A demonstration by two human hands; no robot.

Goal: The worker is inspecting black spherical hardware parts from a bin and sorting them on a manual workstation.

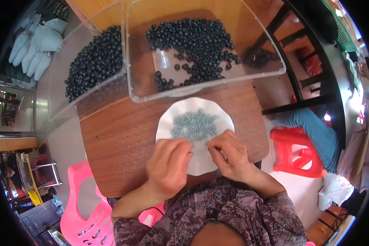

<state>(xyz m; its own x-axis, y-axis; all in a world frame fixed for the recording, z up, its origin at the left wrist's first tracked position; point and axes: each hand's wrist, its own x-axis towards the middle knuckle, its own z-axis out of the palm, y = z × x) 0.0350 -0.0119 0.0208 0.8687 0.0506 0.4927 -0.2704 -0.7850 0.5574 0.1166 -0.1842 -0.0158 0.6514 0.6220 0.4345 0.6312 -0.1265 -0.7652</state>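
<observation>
Pale blue-green seed beads (194,125), tiny and seemingly translucent, are spread loosely across the far half of a white scalloped plate (203,162), which is set on a brown wood-grain table (115,151). Over the plate's near left side, the fingers of the left hand (168,166) are curled close together; at its right, the right hand (231,156) is narrowed to a pinch. Whether anything is held by either cannot be told. Larger black round beads (192,37) are contained beyond in a clear plastic box (139,98).

No legible text, labels, numbers, signs
</observation>
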